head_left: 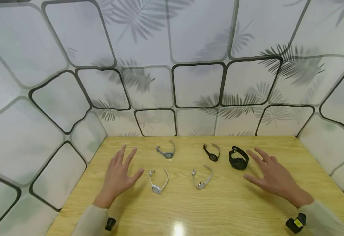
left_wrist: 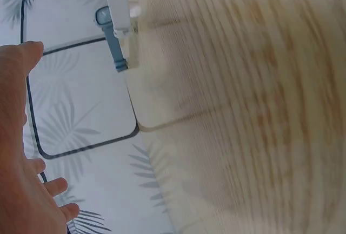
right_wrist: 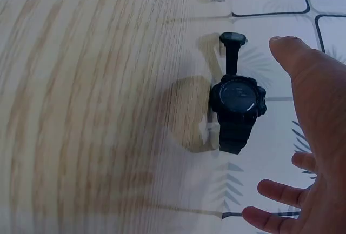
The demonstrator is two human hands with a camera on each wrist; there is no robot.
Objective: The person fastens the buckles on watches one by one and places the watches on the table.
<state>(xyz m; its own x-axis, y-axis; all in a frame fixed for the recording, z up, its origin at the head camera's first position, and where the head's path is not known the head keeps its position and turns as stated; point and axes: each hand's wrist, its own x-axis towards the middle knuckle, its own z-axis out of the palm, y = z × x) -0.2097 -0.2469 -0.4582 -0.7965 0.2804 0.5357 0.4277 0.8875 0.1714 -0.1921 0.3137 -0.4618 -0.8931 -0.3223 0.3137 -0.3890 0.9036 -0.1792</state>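
Note:
My left hand (head_left: pixel 119 178) hovers over the table's left side, fingers spread, holding nothing. Nearest to it is a white wristwatch (head_left: pixel 156 189) with its strap open. Behind that lies a grey-blue wristwatch (head_left: pixel 168 155), also seen in the left wrist view. My right hand (head_left: pixel 273 178) is held with spread fingers just right of a large black wristwatch (head_left: pixel 238 163), apart from it. A small dark wristwatch (head_left: pixel 213 157) sits left of the large one. Toward the middle front is a silver-faced wristwatch (head_left: pixel 201 186) with a pale strap.
The wooden table (head_left: pixel 172 209) meets a patterned wall covering (head_left: pixel 198 85) at the back and on both sides. A small black device sits at the left wrist (head_left: pixel 110 224), and another with a yellow patch at the right wrist (head_left: pixel 296 223).

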